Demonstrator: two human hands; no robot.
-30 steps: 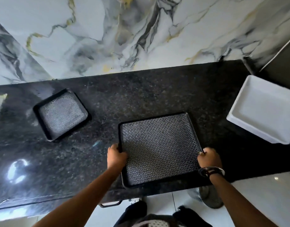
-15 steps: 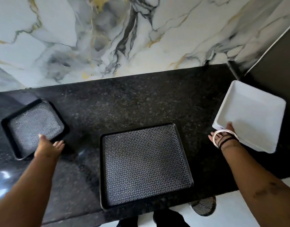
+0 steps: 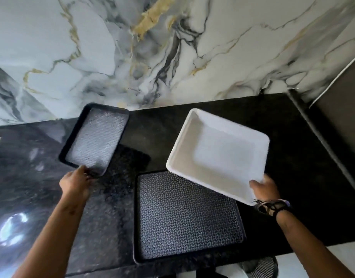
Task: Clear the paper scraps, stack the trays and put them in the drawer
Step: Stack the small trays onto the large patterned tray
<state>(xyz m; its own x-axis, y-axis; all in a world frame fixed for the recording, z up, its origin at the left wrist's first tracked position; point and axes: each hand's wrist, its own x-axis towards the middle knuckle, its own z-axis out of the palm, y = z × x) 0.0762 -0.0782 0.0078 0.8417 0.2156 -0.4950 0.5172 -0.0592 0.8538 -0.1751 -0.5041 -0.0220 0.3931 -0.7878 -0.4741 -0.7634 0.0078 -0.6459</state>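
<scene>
Three trays appear over a black speckled stone counter (image 3: 212,121) set against a white marble wall (image 3: 172,47) veined grey and gold. No brand, label or writing can be read on anything. Largest is the big black tray (image 3: 188,217) with a woven-pattern floor, lying flat at the counter's near edge, between the two arms, with neither hand touching it. Next, the white tray (image 3: 218,155) is lifted and tilted, its near edge overlapping the big black tray's far right corner; the right hand (image 3: 264,187) grips its near right corner, thumb on the rim, fingers hidden beneath. Smaller, the little black tray (image 3: 96,139) is raised above the counter's left side, and the left hand (image 3: 76,182) pinches its near edge. Dark bangles (image 3: 272,205) circle the right wrist.
</scene>
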